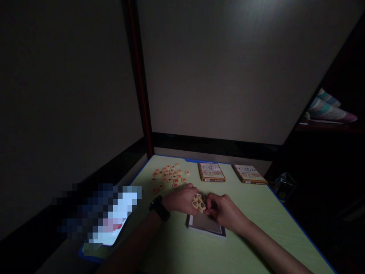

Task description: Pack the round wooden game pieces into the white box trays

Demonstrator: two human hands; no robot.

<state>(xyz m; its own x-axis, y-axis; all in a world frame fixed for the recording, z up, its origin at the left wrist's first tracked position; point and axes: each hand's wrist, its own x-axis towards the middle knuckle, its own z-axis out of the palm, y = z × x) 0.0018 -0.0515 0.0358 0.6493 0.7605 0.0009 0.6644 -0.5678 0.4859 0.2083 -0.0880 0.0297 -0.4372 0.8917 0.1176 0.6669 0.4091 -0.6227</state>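
Note:
Several round Chinese chess pieces point(199, 203) with black characters lie in my left hand point(184, 198), which is curled round them and wears a dark watch at the wrist. Close against their right side is my right hand point(221, 208), its fingers bent together at the pieces; what it pinches, if anything, is hidden. Beneath both hands lies a shallow open box point(208, 225) with a pale rim and a brownish inside. Farther back on the left, many loose pieces point(170, 175), mostly with red characters, are scattered on the table point(251, 239).
Two flat printed boxes point(211, 172) point(249, 174) rest along the back of the table. A lit, partly blurred screen point(119, 220) stands at the left edge. Walls close off the back and left. Right of the table is a clear plastic bag or container point(285, 186).

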